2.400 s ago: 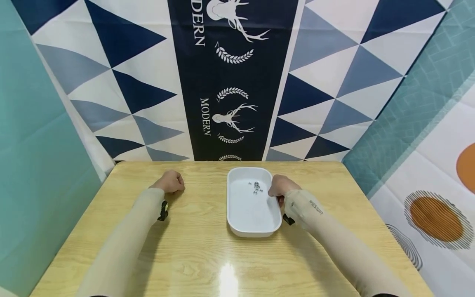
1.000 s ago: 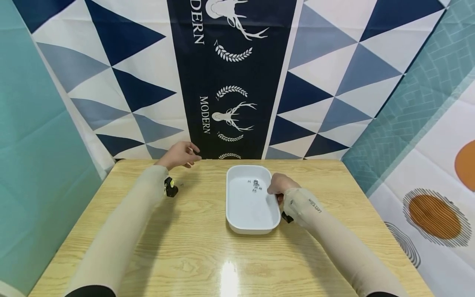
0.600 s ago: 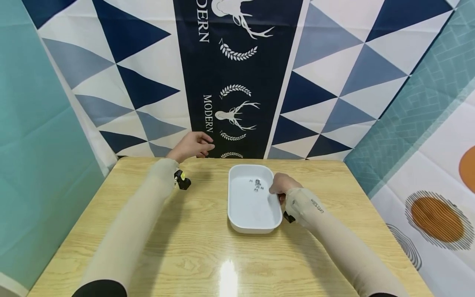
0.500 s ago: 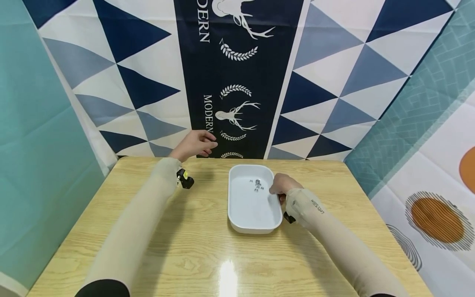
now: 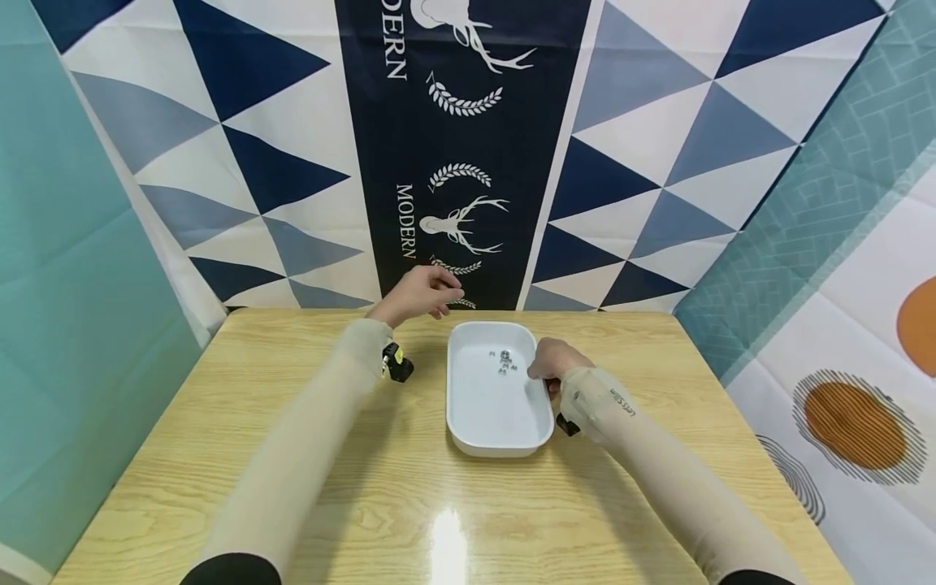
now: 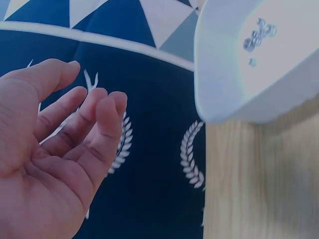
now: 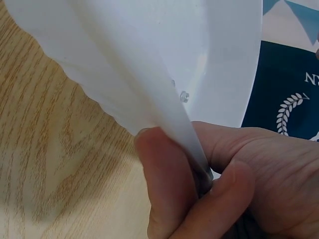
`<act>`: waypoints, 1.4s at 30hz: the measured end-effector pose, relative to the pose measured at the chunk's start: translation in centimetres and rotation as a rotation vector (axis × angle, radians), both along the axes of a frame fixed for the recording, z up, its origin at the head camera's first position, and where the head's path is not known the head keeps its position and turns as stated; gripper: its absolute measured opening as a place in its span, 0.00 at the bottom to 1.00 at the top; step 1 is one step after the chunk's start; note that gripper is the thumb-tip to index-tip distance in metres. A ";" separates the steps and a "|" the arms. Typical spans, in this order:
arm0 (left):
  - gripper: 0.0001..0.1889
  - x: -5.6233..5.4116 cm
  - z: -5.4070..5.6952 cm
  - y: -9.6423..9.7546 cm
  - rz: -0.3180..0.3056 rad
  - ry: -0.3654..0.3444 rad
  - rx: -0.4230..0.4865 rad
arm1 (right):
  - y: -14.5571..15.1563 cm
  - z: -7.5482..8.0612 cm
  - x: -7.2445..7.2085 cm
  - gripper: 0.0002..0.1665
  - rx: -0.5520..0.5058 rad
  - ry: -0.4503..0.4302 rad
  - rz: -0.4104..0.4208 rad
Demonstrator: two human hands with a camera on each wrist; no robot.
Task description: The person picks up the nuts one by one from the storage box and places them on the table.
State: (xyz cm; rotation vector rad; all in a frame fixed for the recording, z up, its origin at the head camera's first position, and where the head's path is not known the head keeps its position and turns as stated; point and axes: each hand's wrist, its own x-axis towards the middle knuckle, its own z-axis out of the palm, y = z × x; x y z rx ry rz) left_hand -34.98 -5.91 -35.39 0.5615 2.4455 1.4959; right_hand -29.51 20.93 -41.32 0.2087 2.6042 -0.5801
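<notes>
A white rectangular tray (image 5: 500,414) with raised walls stands on the table. On its floor lie several small shiny metal pieces (image 5: 505,356), too small to name surely. My right hand (image 5: 556,360) grips the tray's right rim; in the right wrist view, thumb and fingers pinch the wall (image 7: 164,99) from both sides. My left hand (image 5: 420,294) hangs in the air beyond the tray's far left corner. Its fingers are loosely bent in the left wrist view, thumb apart from them, and nothing shows between them. There the tray (image 6: 219,59) lies to the hand's right.
The light wooden table (image 5: 351,504) ends at a patterned cloth wall (image 5: 461,146) just behind the tray. A teal cloth (image 5: 88,309) borders the left side and a printed cloth (image 5: 819,390) the right. Small black cameras (image 5: 398,363) sit on the wrists.
My left hand has risen from the table at left, its fingers loosening, and moved right towards the tray's far left corner. The right hand and tray have stayed in place.
</notes>
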 end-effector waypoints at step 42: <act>0.12 0.7 -5.5 7.8 -0.091 -0.127 -0.109 | -0.1 -0.2 -0.8 0.14 0.057 -0.038 0.025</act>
